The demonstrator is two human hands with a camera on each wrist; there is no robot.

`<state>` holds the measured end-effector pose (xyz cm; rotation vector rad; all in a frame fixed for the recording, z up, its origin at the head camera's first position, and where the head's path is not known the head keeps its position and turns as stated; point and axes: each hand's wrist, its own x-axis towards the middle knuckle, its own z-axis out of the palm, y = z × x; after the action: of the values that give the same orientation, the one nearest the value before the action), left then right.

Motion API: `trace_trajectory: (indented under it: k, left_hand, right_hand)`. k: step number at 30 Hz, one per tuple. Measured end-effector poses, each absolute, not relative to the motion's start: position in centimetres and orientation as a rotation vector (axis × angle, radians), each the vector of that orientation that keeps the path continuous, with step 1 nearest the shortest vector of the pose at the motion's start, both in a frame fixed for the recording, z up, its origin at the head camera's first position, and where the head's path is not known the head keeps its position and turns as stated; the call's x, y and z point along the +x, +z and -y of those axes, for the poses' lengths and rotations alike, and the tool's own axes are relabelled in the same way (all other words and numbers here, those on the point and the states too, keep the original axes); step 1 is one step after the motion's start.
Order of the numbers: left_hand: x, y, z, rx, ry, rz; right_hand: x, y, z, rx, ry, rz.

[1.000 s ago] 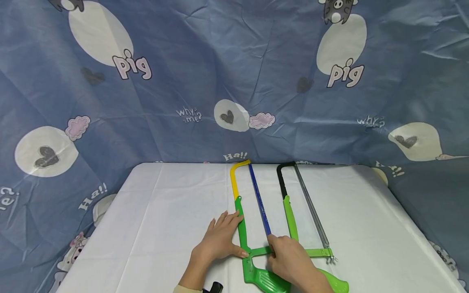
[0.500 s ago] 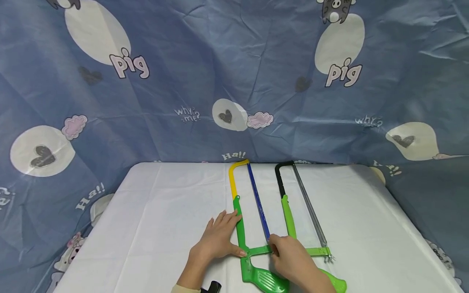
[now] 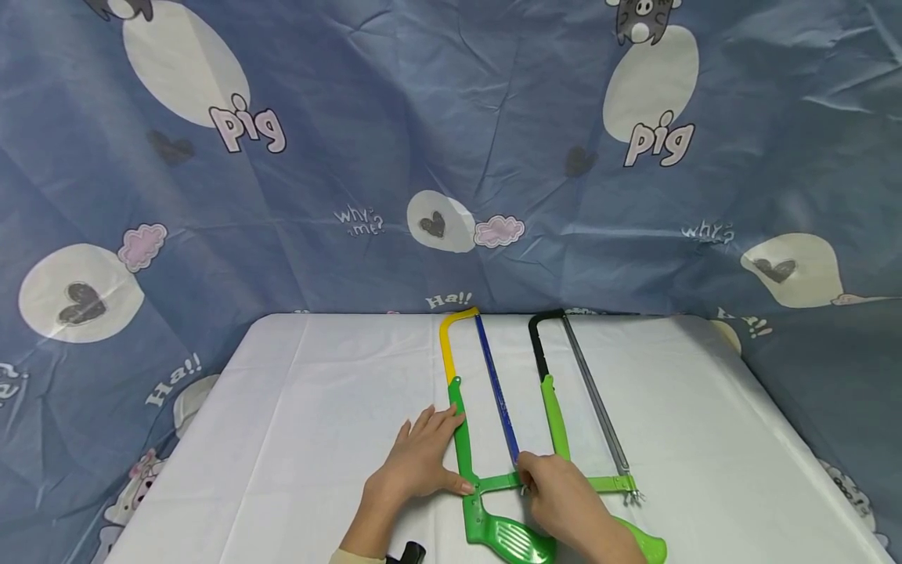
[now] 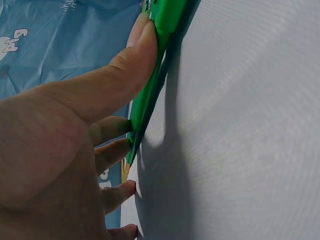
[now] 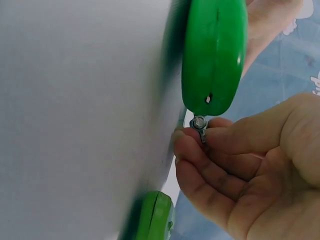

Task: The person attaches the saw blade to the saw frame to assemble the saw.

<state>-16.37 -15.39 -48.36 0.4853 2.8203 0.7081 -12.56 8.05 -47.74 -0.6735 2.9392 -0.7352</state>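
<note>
A hacksaw [image 3: 461, 442] with a green and yellow frame and a blue blade [image 3: 499, 392] lies on the white table. My left hand [image 3: 421, 458] rests on its frame, thumb near the handle end and fingers spread out; in the left wrist view the thumb [image 4: 132, 65] presses the green frame. At the near end of the blade, my right hand [image 3: 564, 497] pinches a small metal wing nut [image 5: 199, 124] between thumb and index finger, just below the green handle [image 5: 215, 55]. The other fingers are curled underneath.
To the right lies a second hacksaw [image 3: 555, 419] with a light green and black frame and a grey blade [image 3: 599, 395]. A black object [image 3: 414, 553] shows beside the left forearm. Behind the white-covered table [image 3: 338, 392] hangs a blue printed cloth [image 3: 310, 196].
The right hand's fingers have turned slightly at the blade's near end, and a bit of metal now shows beside them. The left hand and both hacksaws have stayed in place.
</note>
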Motion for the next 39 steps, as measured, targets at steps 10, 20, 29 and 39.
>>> trace_trajectory:
  k: [10, 20, 29, 39]
  left_hand:
    - [-16.4, -48.4, 15.4, 0.47, 0.703, -2.807]
    - [-16.4, -48.4, 15.3, 0.466, 0.698, -2.801]
    - [-16.5, -48.4, 15.4, 0.468, 0.691, -2.819]
    - [-16.3, -48.4, 15.4, 0.47, 0.697, -2.809]
  right_hand:
    - [-12.2, -47.6, -7.6, -0.636, -0.653, -2.982]
    - [-12.1, -47.9, -7.5, -0.645, -0.596, -2.998]
    - [-12.1, -47.6, -7.4, -0.815, -0.434, -3.046]
    - [-12.3, -48.1, -6.9, -0.866, -0.317, -3.128]
